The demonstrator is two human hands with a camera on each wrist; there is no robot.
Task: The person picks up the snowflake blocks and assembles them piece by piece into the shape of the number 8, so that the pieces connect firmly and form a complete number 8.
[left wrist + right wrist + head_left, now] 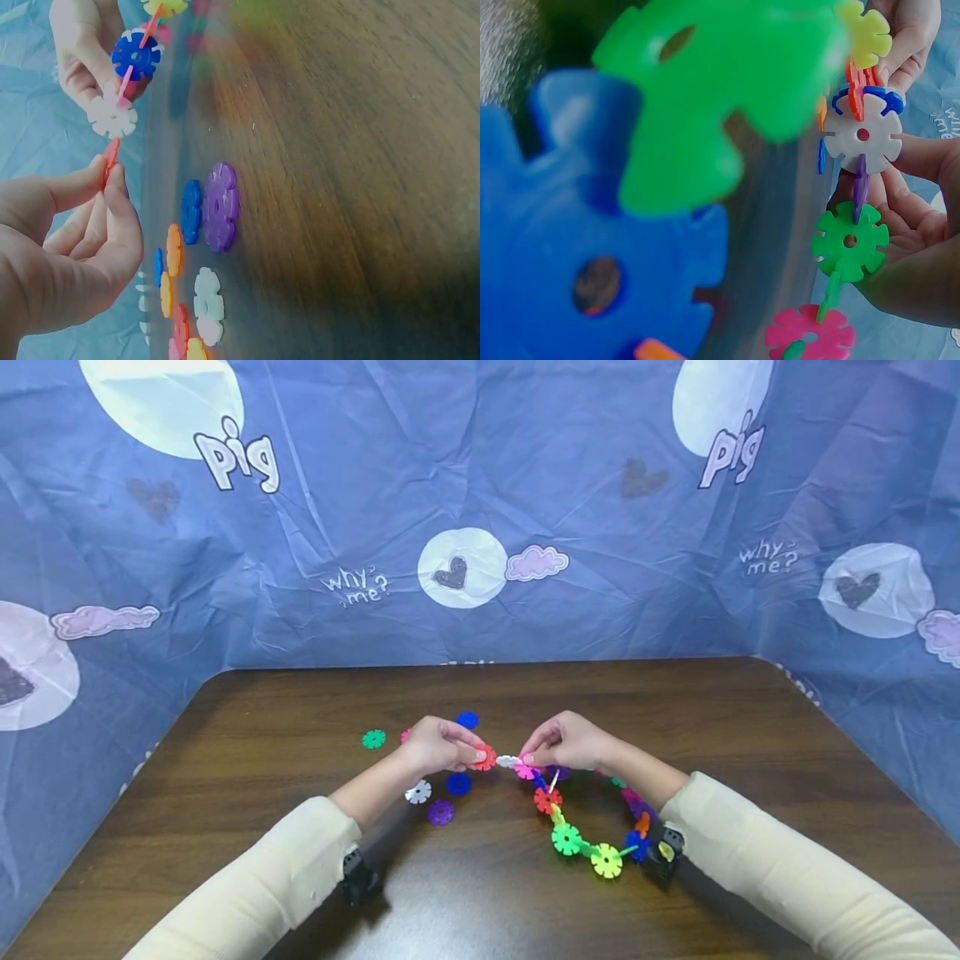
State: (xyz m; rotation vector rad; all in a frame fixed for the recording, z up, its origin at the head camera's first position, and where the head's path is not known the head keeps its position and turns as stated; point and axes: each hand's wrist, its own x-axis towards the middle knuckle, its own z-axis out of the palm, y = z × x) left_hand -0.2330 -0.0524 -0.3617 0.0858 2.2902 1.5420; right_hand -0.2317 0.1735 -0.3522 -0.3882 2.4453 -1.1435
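Observation:
My left hand (442, 745) pinches a red notched plastic disc (110, 161) between thumb and fingertips. The red disc stands edge-on, right at the notched rim of a white disc (112, 116). That white disc forms the end of a chain of colourful snowflake discs, next to a pink disc (524, 770). Thumb and fingers of my right hand (567, 742) pinch the chain at the pink disc. From there the chain curves toward me through a red disc (547, 800), a green disc (566, 839) and a yellow disc (607, 861), then back under my right forearm.
Loose discs lie around my left hand: green (373, 739) and blue (467, 720) behind, another blue disc (458, 783), white (418, 792) and purple (441, 812) in front. A brown wooden table (480, 910) carries everything, with a blue printed cloth (600, 610) hanging behind.

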